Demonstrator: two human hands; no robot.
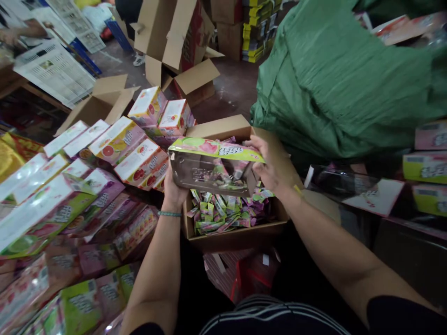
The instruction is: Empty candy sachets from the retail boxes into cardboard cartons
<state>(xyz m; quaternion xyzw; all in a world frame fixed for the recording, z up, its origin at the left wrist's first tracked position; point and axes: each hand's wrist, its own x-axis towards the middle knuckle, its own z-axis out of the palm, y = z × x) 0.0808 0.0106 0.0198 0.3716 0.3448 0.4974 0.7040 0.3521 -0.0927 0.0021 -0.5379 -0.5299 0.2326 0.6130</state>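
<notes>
A packaging box [206, 174] with a clear window and a green-and-pink printed side is tilted between my hands. Through its window a few small wrapped packets show. My left hand [175, 184], with a beaded bracelet on the wrist, grips the left end. At the right end my right hand [263, 163] has its fingers curled around the edge. Directly beneath is an open cardboard carton [240, 232], filled with many small green, pink and purple packets [223, 211]. The box hides part of the carton's inside.
Stacked printed boxes [134, 144] crowd the left. A large green sack [335, 83] bulges at the right, near more boxes [426, 167]. Open cartons [195, 83] stand behind, with a white plastic crate [54, 70] at the upper left and a person's arm [28, 30] beside it.
</notes>
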